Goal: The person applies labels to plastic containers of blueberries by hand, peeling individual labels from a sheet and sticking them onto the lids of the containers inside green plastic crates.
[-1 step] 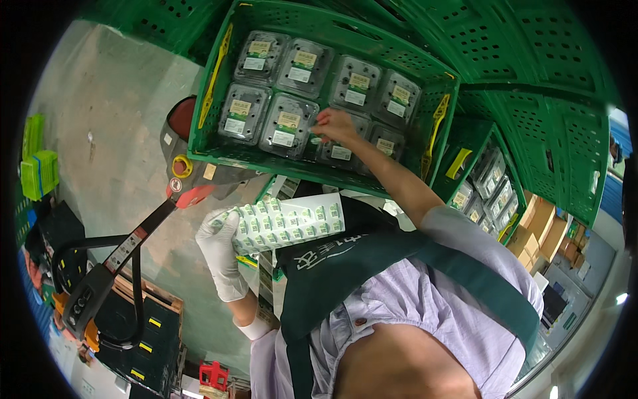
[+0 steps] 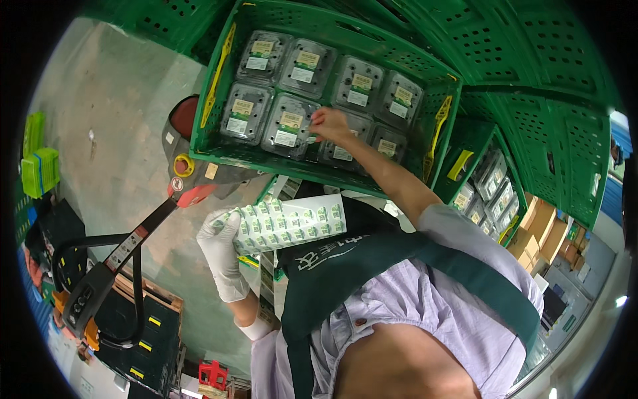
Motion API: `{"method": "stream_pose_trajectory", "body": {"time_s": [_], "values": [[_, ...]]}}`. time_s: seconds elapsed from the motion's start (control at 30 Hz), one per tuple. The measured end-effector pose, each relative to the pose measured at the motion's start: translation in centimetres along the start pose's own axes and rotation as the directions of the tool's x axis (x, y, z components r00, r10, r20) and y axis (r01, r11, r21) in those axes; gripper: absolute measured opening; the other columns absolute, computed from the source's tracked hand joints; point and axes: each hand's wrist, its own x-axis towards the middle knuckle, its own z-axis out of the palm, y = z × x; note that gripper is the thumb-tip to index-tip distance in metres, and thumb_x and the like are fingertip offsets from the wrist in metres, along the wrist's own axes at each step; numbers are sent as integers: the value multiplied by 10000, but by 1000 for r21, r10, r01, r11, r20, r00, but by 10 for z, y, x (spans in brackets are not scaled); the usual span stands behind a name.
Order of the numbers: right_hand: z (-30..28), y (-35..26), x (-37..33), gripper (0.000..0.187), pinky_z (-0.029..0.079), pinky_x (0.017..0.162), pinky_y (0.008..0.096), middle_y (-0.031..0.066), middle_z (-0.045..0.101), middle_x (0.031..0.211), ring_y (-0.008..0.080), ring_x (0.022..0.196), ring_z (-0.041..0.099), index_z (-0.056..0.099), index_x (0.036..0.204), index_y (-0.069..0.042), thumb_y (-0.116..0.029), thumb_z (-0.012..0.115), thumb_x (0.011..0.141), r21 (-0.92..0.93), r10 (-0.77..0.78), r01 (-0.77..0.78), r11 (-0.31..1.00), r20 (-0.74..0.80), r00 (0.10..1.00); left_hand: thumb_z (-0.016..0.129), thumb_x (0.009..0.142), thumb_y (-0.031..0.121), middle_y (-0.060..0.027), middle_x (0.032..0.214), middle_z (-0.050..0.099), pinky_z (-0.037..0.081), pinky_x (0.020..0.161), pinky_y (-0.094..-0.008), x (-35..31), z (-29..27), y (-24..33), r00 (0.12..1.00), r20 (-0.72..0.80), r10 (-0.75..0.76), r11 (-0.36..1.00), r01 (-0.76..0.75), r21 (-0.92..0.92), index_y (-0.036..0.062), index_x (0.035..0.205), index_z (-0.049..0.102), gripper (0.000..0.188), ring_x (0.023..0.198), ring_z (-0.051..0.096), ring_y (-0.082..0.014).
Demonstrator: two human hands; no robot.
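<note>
Nothing has shifted since the earlier frame: both hands and the label sheet sit as before.
Green crate (image 2: 219, 143), largest item, holds eight clear lidded punnets (image 2: 247, 114) in two rows, each bearing a label. Second green crate (image 2: 473, 136) lower right holds more punnets. Label sheet (image 2: 289, 221), white with rows of green stickers, lies curled in the gloved left hand (image 2: 220, 249), clamped on its end. Bare right hand (image 2: 330, 124) presses fingertips together on a punnet lid.

Down and left of your gloved hand you have a pallet jack handle (image 2: 100, 282). Right of your bare hand, cardboard boxes (image 2: 545, 229) sit past a second green crate (image 2: 482, 176).
</note>
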Motion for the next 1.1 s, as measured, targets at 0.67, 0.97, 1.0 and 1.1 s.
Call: {"method": "stream_pose_trajectory", "body": {"time_s": [0.67,0.97,1.0,1.1], "values": [[102,-69,84,285,490,619,268,80,633,813,151,715,620,563,842,-19,-142,709,630,-113,-291,297,948,67,954,650,743,7,-41,732,616,430,571,-201,16,-42,5,991,-136,-21,999,16,-37,-19,828,604,100,609,532,-74],[146,-66,115,250,492,645,442,237,577,761,383,792,583,496,943,26,64,492,696,-681,-470,415,603,117,875,638,738,0,-30,721,603,417,577,-199,21,-57,21,983,-184,15,999,-7,40,-17,800,614,69,614,519,-73],[142,-71,114,247,492,642,443,241,574,759,384,794,582,497,940,25,61,498,695,-698,-411,369,614,117,904,632,738,-5,-31,722,602,418,583,-201,23,-55,24,984,-173,28,999,-20,48,-18,798,613,65,619,518,-74],[114,-72,88,275,484,653,445,201,607,813,365,746,590,566,902,-31,-150,652,669,-551,-379,332,766,31,925,575,725,-38,-41,737,582,425,622,-219,24,-38,50,988,-110,108,990,-97,104,-39,806,588,82,649,519,-100]]}}
